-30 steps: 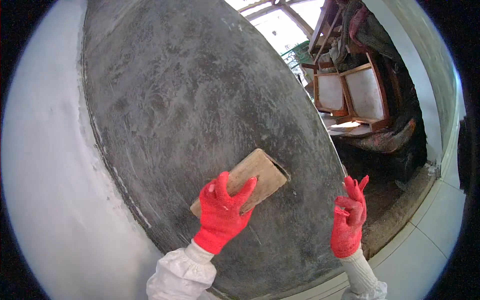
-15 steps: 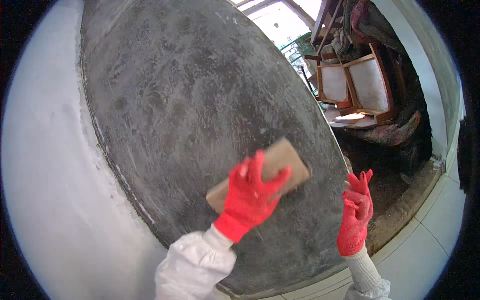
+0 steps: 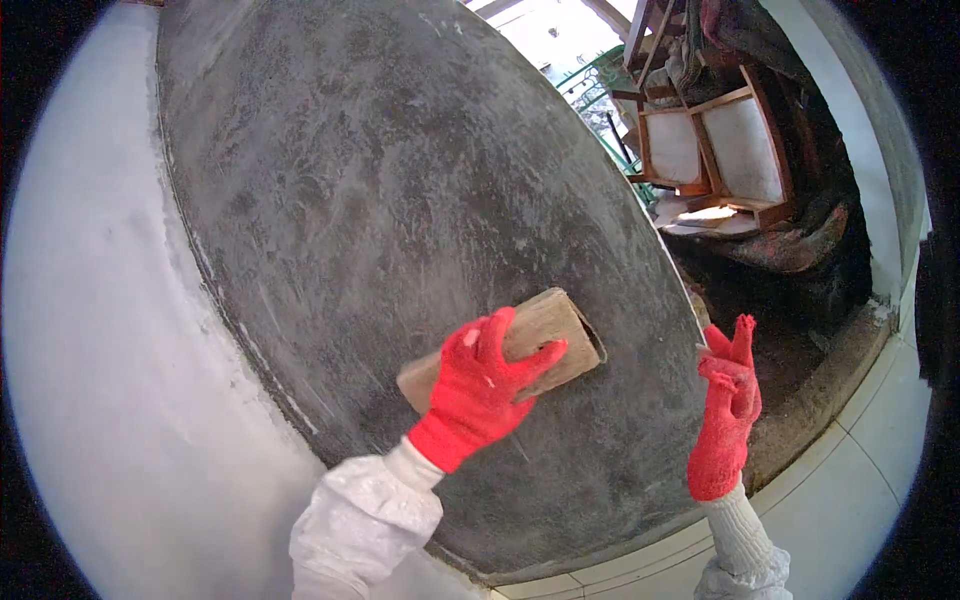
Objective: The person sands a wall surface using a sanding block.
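Note:
My left hand, in a red glove, grips a tan wooden block with fingers and thumb spread over its top. The block lies slantwise against a broad grey cement surface with pale, streaky smears. A dark gap shows along the block's right end. At the right edge of that surface is my right hand, also red-gloved. Two of its fingers point up while the others are bent in with the thumb. A small pale sliver shows beside those bent fingers; what it is stays unclear.
A white wall borders the cement on the left along a rough seam. Beyond its right edge stand wooden frames with pale panels and dark piled cloth. Light floor tiles run along the lower right, beside a raised sill.
My left hand and the block have shifted slightly left on the cement. My right hand sits a little farther right and higher in view. The background has shifted slightly too.

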The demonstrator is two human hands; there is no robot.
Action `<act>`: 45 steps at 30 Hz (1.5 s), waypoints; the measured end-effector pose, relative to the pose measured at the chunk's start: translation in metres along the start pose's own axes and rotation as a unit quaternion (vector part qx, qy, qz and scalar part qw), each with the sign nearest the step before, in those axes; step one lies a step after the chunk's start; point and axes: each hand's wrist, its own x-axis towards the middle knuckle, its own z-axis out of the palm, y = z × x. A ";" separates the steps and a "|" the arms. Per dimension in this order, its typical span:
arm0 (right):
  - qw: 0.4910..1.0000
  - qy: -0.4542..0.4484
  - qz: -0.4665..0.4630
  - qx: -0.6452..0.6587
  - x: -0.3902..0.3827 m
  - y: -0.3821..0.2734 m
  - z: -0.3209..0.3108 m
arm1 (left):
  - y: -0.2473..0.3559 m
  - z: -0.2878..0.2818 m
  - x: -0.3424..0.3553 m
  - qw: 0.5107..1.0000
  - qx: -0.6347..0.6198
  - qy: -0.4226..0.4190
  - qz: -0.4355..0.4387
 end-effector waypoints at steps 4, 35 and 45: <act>0.999 -0.013 -0.022 -0.033 0.000 0.002 -0.007 | -0.064 -0.008 0.062 0.990 0.031 0.097 -0.101; 1.000 0.000 0.007 0.019 0.006 -0.028 0.003 | -0.057 -0.018 0.071 0.989 0.046 0.120 -0.074; 0.923 -0.225 -0.014 -0.311 -0.048 -0.006 0.085 | 0.101 0.047 0.021 0.940 -0.053 0.122 -0.315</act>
